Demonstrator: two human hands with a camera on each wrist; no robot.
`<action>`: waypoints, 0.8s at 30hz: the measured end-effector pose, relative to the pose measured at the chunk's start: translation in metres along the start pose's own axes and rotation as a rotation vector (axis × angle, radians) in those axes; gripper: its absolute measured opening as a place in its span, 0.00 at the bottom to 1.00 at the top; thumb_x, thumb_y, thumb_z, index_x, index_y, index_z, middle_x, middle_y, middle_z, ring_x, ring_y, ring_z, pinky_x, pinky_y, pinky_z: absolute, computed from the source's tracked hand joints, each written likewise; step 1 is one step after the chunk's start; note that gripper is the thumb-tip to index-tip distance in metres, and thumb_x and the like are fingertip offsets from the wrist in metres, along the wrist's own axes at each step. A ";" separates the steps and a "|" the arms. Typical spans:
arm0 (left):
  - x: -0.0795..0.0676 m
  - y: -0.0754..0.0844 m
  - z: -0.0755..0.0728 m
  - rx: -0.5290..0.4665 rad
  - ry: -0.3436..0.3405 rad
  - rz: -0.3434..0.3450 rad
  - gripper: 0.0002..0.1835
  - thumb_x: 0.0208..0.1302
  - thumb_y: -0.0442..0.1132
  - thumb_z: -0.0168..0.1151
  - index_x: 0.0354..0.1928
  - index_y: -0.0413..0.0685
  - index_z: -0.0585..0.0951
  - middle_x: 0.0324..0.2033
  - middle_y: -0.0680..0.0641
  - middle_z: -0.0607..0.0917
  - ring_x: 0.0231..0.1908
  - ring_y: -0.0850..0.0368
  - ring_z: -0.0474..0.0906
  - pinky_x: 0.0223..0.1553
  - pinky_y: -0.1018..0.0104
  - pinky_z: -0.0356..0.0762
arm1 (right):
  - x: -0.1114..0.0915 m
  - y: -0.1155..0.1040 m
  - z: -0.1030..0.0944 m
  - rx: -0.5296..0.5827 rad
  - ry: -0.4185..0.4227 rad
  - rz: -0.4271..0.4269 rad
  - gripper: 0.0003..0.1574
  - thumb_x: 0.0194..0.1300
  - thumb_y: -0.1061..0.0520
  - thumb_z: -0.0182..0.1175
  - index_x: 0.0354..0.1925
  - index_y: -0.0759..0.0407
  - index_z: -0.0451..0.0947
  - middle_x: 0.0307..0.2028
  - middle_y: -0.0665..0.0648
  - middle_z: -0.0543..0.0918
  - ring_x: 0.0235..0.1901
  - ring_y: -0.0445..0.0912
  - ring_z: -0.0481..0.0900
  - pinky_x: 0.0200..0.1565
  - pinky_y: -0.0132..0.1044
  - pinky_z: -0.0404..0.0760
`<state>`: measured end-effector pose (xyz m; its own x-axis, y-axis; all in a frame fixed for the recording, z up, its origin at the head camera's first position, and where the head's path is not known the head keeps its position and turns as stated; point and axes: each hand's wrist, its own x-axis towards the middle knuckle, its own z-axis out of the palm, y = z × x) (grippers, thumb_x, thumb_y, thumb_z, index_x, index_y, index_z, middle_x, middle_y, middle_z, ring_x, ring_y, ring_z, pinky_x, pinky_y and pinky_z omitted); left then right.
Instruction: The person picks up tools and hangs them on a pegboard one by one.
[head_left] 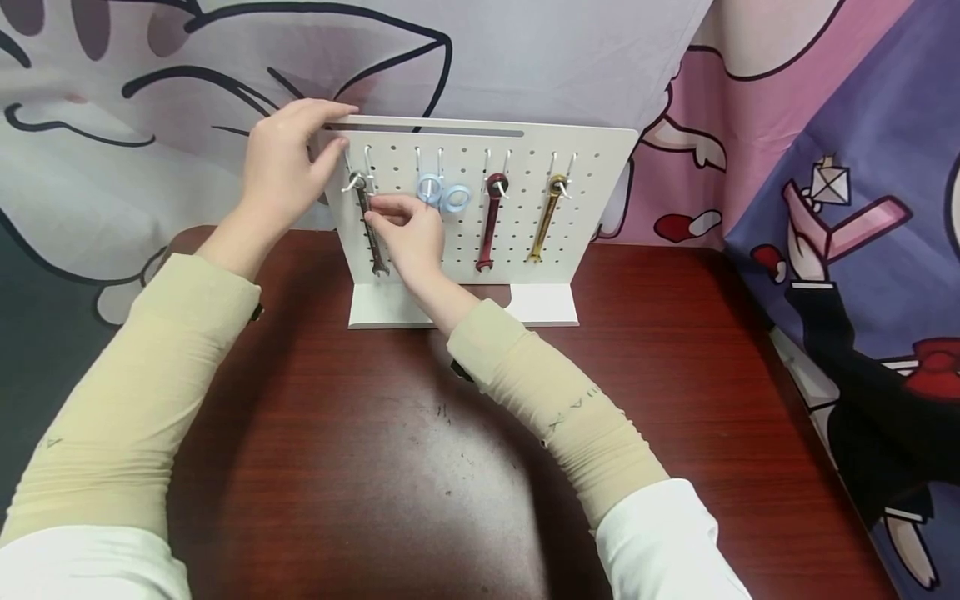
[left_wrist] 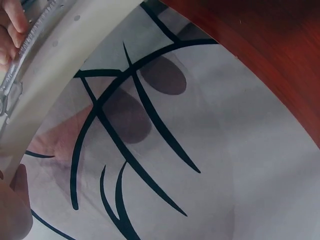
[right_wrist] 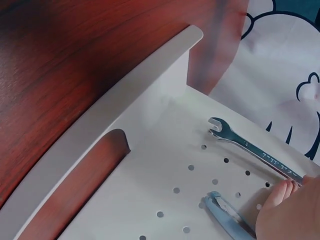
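Observation:
A white pegboard (head_left: 465, 242) stands upright on the table. My left hand (head_left: 288, 158) grips its upper left corner, thumb at the front and fingers over the top edge. A silver wrench (head_left: 372, 237) hangs by its ring end from the leftmost hook, open end down. My right hand (head_left: 411, 237) pinches this wrench at the upper shaft; the right wrist view shows the fingertips (right_wrist: 287, 190) against the shaft. Light blue scissors (head_left: 456, 198) hang beside it, their lower part behind my right hand in the head view. A blue tip (right_wrist: 225, 217) shows in the right wrist view.
Farther right on the pegboard hang a red wrench (head_left: 491, 225) and a gold wrench (head_left: 546, 221). The reddish-brown table (head_left: 360, 467) spreads out in front. A cartoon-printed cloth (head_left: 525, 58) hangs close behind the board, and another printed cloth (head_left: 847, 125) hangs at the right.

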<state>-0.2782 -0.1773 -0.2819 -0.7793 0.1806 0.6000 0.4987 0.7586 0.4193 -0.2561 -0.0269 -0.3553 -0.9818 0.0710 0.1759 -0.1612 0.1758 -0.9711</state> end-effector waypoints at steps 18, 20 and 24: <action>-0.018 -0.021 -0.013 0.053 0.001 0.125 0.25 0.76 0.33 0.60 0.73 0.45 0.76 0.75 0.45 0.76 0.76 0.42 0.69 0.83 0.58 0.55 | -0.022 0.004 -0.035 0.023 -0.219 -0.118 0.18 0.68 0.67 0.70 0.55 0.71 0.85 0.50 0.69 0.91 0.49 0.57 0.90 0.52 0.26 0.87; -0.023 -0.024 -0.016 0.062 -0.009 0.124 0.26 0.77 0.34 0.59 0.74 0.44 0.75 0.76 0.44 0.75 0.78 0.43 0.67 0.84 0.57 0.53 | -0.027 0.005 -0.047 -0.008 -0.224 -0.144 0.19 0.68 0.66 0.70 0.56 0.70 0.85 0.52 0.68 0.90 0.50 0.56 0.89 0.54 0.27 0.86; -0.036 -0.031 -0.023 0.093 -0.044 0.120 0.26 0.77 0.37 0.56 0.75 0.44 0.74 0.77 0.42 0.73 0.80 0.44 0.64 0.86 0.54 0.48 | -0.036 0.014 -0.074 -0.110 -0.212 -0.208 0.21 0.68 0.63 0.71 0.58 0.67 0.85 0.54 0.64 0.90 0.54 0.53 0.87 0.60 0.29 0.84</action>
<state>-0.2569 -0.2218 -0.3015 -0.7331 0.2998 0.6105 0.5537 0.7844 0.2797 -0.2158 0.0462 -0.3632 -0.9298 -0.1817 0.3201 -0.3603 0.2714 -0.8925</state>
